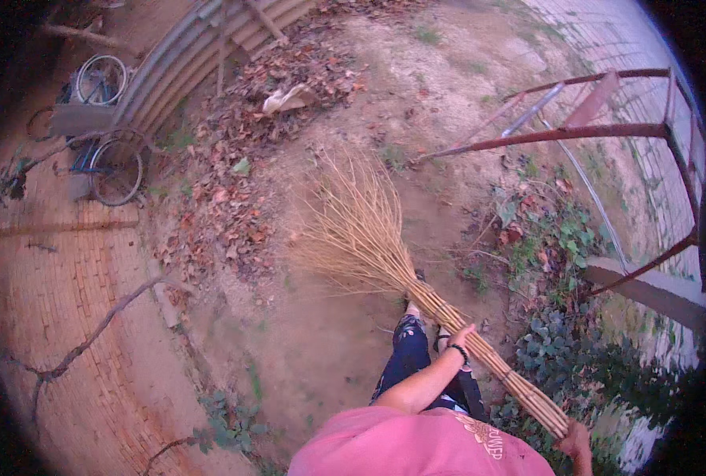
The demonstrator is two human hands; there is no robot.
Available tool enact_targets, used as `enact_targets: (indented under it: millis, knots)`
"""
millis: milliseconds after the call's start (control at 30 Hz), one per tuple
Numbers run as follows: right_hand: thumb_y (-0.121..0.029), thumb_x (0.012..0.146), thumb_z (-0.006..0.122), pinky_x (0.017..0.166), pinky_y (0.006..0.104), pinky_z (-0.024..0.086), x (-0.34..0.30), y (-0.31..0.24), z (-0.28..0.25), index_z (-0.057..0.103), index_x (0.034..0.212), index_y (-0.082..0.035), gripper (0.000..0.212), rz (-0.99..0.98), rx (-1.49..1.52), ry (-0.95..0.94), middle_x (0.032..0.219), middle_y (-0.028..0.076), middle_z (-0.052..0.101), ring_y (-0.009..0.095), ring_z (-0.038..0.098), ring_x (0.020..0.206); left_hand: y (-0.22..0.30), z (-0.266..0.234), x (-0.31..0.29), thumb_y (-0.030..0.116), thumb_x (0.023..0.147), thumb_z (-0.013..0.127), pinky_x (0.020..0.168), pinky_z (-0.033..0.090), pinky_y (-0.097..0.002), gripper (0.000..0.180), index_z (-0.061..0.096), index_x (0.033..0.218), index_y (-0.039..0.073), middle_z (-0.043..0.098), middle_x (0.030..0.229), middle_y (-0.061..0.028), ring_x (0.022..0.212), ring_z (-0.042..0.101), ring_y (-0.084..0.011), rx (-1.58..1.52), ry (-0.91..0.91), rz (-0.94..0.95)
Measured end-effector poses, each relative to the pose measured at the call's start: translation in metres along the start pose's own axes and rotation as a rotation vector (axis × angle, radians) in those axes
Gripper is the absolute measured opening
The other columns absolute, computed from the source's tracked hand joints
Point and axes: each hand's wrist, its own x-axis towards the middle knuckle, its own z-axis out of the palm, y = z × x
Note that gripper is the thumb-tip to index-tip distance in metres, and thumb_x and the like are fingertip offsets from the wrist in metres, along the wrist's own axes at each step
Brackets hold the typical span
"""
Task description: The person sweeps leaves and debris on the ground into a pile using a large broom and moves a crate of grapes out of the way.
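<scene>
A long broom (pixel 428 297) of bundled tan sticks slants across in front of me, its bristle end spread over the dirt at the upper left. Partway along the handle, my left hand (pixel 457 339) is wrapped round the sticks, with a dark beaded bracelet at the wrist. My right hand (pixel 575 439) grips the broom's butt end at the lower right. The fanned bristles lie beside a long heap of dry brown leaves (pixel 230 190). A pale crumpled scrap (pixel 288 98) rests on the leaves farther off.
A rusty metal frame (pixel 559 131) stands at the right, near a concrete block (pixel 646 289) and green plants (pixel 559 246). Corrugated sheeting (pixel 186 67) borders the leaves at the far left, beside a bicycle (pixel 115 170). A bare branch (pixel 91 337) crosses the brick paving (pixel 59 278).
</scene>
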Motion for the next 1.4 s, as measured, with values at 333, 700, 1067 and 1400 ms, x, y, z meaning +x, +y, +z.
enact_targets:
  millis: [333, 700, 1067, 1400]
  knots:
    - [-0.04, 0.066, 0.059, 0.061, 0.0374, 0.041, -0.082, -0.003, 0.128, 0.051, 0.092, -0.001, 0.048, -0.577, -0.89, 0.163, 0.079, 0.02, 0.055, 0.033, 0.053, 0.068, 0.061, 0.067, 0.056, 0.019, 0.06, 0.071, 0.06, 0.046, -0.0368, 0.027, 0.052, 0.074, 0.007, 0.055, 0.071, -0.0053, 0.06, 0.053, -0.0213, 0.457, -0.042, 0.183]
    - [-0.035, 0.068, 0.06, 0.049, 0.0361, 0.041, 0.008, 0.027, 0.107, 0.049, 0.102, -0.009, 0.045, -0.584, -1.202, -0.204, 0.077, 0.015, 0.057, 0.029, 0.051, 0.058, 0.088, -0.048, -0.076, 0.017, 0.056, 0.074, 0.065, 0.048, -0.0336, 0.041, 0.049, 0.085, 0.002, 0.056, 0.078, -0.0091, 0.07, 0.057, -0.0216, 0.403, 0.327, 0.501]
    - [-0.044, 0.049, 0.064, 0.061, 0.0359, 0.046, 0.03, -0.054, 0.28, 0.061, 0.082, -0.009, 0.048, -0.675, -2.038, -0.232, 0.074, 0.012, 0.06, 0.028, 0.058, 0.069, 0.22, -0.273, -0.074, 0.027, 0.075, 0.056, 0.074, 0.041, -0.0499, 0.021, 0.051, 0.081, 0.007, 0.056, 0.086, -0.0115, 0.081, 0.053, -0.0319, -0.225, 0.003, 0.471]
    - [-0.017, 0.061, 0.057, 0.057, 0.0351, 0.039, -0.075, -0.032, 0.585, 0.046, 0.079, -0.007, 0.023, -1.122, -2.241, -0.001, 0.065, 0.008, 0.056, 0.024, 0.056, 0.063, 0.347, -0.387, -0.112, 0.045, 0.08, 0.036, 0.075, 0.041, -0.0475, 0.049, 0.049, 0.095, 0.0, 0.053, 0.092, -0.0144, 0.082, 0.051, -0.0305, -0.381, 0.029, 0.368]
